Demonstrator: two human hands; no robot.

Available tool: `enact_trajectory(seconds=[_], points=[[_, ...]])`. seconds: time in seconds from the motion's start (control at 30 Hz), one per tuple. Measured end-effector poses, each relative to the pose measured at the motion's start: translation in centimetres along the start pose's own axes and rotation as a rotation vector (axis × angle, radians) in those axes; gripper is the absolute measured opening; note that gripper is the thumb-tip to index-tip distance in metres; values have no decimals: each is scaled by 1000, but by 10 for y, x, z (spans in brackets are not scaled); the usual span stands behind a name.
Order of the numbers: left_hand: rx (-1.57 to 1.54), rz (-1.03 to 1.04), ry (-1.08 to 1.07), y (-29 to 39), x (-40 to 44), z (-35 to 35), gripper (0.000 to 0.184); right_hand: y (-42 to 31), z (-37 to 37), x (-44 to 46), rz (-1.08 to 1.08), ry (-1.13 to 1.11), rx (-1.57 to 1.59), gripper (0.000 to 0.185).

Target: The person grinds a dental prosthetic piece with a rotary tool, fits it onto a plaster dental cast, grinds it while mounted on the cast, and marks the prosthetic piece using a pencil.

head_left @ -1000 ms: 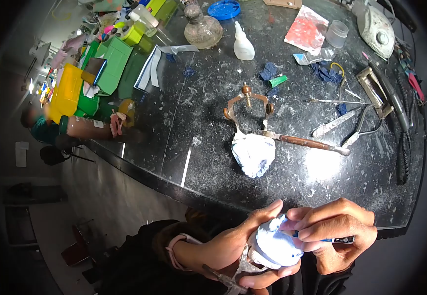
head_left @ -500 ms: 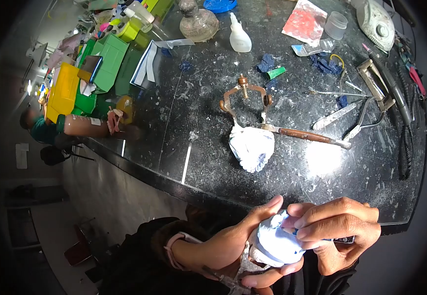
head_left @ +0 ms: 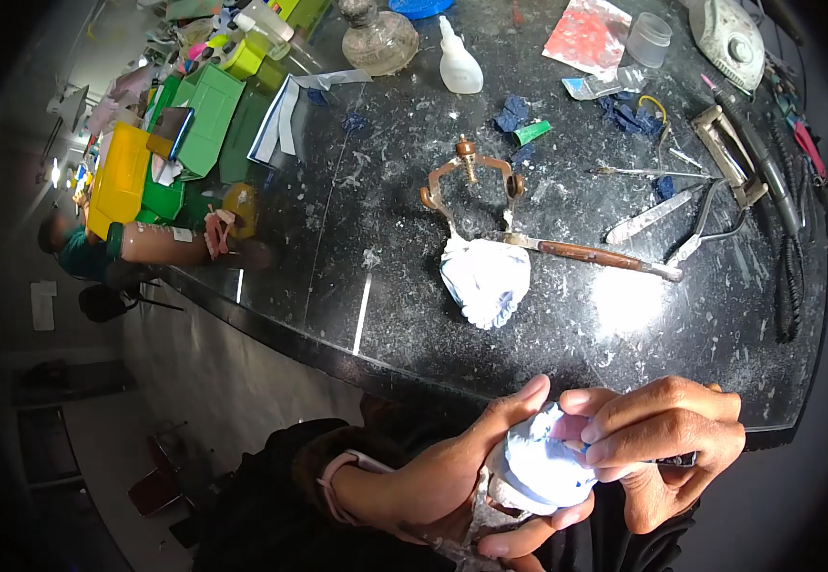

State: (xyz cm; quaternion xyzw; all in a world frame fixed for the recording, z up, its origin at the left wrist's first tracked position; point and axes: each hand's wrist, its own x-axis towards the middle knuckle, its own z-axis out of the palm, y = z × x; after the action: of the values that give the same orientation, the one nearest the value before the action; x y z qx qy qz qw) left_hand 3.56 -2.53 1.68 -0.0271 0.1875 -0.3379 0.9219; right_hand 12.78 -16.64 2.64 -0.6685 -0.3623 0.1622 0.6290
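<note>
Wrapped round a pale blue-white plaster cast [head_left: 549, 469] on a metal frame [head_left: 479, 534], my left hand [head_left: 438, 477] holds it low, off the table's front edge. My right hand [head_left: 676, 439] pinches a thin tool [head_left: 673, 460], dark at its back end, against the cast's upper right side; the tip is hidden by the fingers. Beyond the hands, a second white cast [head_left: 486, 278] lies on the table, attached to a brass-coloured articulator frame [head_left: 468, 186]. A wooden-handled knife [head_left: 593, 255] lies beside it, touching the frame.
Pliers [head_left: 709, 229], a spatula [head_left: 652, 215], blue wax scraps [head_left: 631, 114] and a handpiece [head_left: 766, 172] lie at right. A white bottle [head_left: 460, 67] and glass burner [head_left: 379, 46] stand at the back. Green and yellow boxes [head_left: 118, 181], a brown bottle [head_left: 158, 244] and another person [head_left: 80, 250] are left.
The table objects have shifted slightly up in the view. Both hands keep hold of the cast and the tool; my right hand has moved slightly right.
</note>
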Motion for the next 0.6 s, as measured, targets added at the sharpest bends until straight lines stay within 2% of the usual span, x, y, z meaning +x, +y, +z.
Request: enact_trajectory(seconds=[0.13,0.2,0.3,0.33,0.37,0.6], points=[[27,-8,-1,-1,1,-3,58,-2,-4,0,15,-46,-15,16],[4,-17,-19,-1,0,-3,59,-1,-6,-1,23,4,57,17],[-52,-9,99,1,-5,11,60,3,-5,-4,2,138,132,18],[-35,16,9,0,-4,3,62,4,-4,-5,-12,191,150,19],[-18,45,21,0,-4,4,62,3,-1,-7,-10,234,95,20],[75,116,54,1,-5,6,65,16,-2,-3,-72,98,77,25]])
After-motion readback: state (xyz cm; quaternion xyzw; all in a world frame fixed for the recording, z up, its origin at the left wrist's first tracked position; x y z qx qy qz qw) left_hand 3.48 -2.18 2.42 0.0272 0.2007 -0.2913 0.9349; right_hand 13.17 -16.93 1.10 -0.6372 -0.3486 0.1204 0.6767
